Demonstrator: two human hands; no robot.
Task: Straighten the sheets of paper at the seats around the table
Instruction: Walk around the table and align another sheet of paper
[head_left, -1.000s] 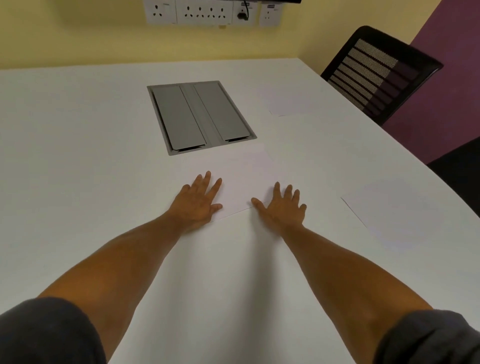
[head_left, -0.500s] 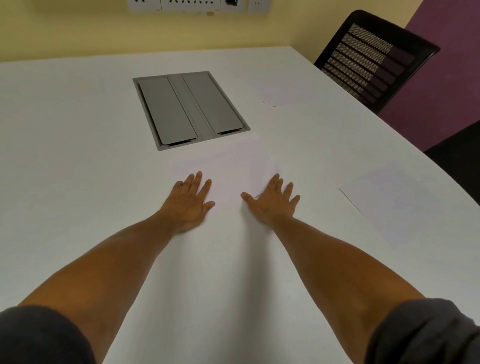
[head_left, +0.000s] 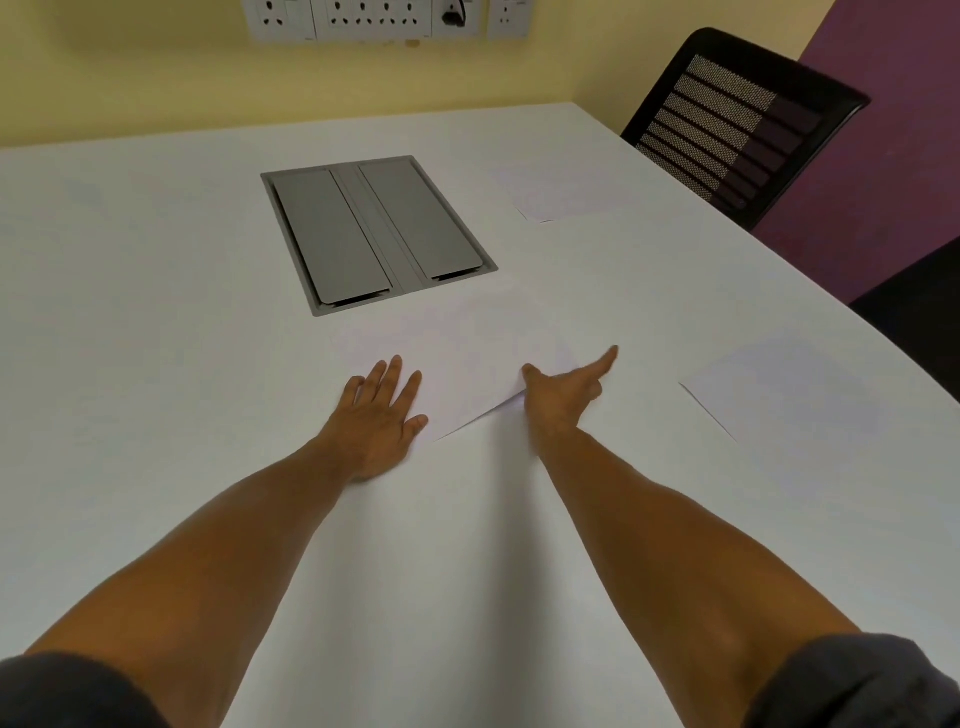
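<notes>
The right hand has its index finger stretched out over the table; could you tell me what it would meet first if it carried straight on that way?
The right hand points up-right across bare white table. That line looks free, passing between two other sheets, until perhaps the black chair; depth is unclear.

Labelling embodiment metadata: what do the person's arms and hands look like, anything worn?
Two bare forearms; left hand and right hand wear no gloves, and no rings or watch are visible. Dark grey sleeves are pushed up to about the elbows.

White sheets (head_left: 467, 364) flat, askew, near corner raised
</notes>
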